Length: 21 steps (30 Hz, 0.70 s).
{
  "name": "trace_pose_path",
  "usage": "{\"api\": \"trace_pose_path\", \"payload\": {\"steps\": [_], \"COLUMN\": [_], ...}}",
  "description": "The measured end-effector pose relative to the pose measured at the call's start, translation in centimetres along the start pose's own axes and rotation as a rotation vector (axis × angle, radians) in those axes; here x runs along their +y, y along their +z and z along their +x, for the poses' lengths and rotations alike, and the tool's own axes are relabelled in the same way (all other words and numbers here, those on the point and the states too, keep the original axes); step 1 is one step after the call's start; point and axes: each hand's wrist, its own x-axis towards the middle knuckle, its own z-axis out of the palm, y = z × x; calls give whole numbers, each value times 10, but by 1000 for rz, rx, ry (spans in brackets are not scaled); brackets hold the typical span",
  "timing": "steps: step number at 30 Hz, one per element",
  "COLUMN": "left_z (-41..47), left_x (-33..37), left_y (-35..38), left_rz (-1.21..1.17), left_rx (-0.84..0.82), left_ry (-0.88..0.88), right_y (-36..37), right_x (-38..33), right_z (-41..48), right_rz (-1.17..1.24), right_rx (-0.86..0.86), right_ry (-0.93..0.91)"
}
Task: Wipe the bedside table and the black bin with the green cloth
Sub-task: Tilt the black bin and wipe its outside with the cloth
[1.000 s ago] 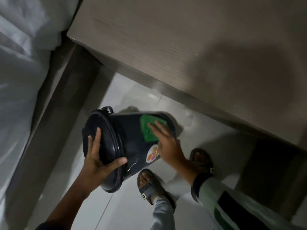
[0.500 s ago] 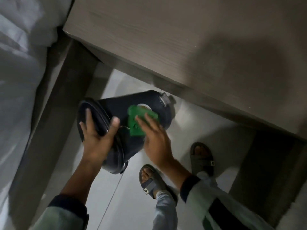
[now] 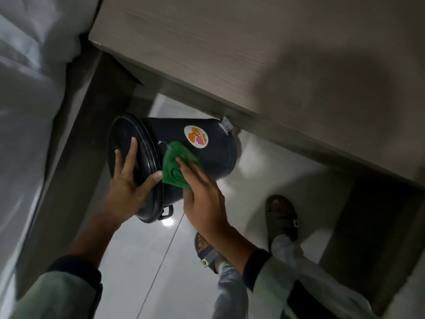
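The black bin (image 3: pixel 213 157) is held off the floor, tipped on its side, lid end toward me. A round coloured sticker (image 3: pixel 196 139) faces up on its wall. My left hand (image 3: pixel 128 189) grips the lid and rim, fingers spread over the lid. My right hand (image 3: pixel 202 199) presses the green cloth (image 3: pixel 176 168) flat against the bin's side, close to the rim. The grey wood-grain bedside table (image 3: pixel 264 56) fills the upper right, just above the bin.
A white-sheeted bed (image 3: pixel 27 93) and its dark frame (image 3: pixel 76 157) run along the left. My two feet in grey sandals (image 3: pixel 281 217) stand on the glossy white tiled floor (image 3: pixel 142 261). A dark table leg (image 3: pixel 379 226) is at right.
The bin has been rotated in my hands, so the sticker now faces up. The cloth and my right hand have slid from the bin's middle toward the rim.
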Motion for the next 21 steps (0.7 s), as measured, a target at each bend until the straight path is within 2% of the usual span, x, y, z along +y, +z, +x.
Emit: {"api": "trace_pose_path", "payload": {"steps": [3, 6, 8, 9, 12, 15, 17, 19, 21], "left_z": [4, 8, 9, 9, 13, 15, 13, 5, -9], "left_x": [-2, -1, -1, 0, 4, 17, 26, 34, 37], "left_y": [-5, -5, -3, -2, 4, 18, 32, 49, 66], "left_rz": [-29, -9, 15, 39, 140, 255, 353, 422, 485], "left_rx": [-9, -31, -46, -52, -60, -50, -51, -60, -83], "left_ry": [-3, -1, -11, -9, 25, 94, 137, 192, 240], "right_y": [9, 8, 5, 5, 12, 5, -11, -36, -63], "right_x": [40, 86, 106, 109, 86, 48, 38, 43, 60], "right_z": [-8, 21, 40, 45, 47, 29, 11, -8, -21], "right_rz": [-101, -4, 189, 339, 877, 1116, 1170, 1112, 875], "right_rx": [97, 115, 79, 70, 116, 33, -75, -144, -94], "right_ry": [160, 616, 978, 1101, 1311, 1374, 1305, 1199, 1159]}}
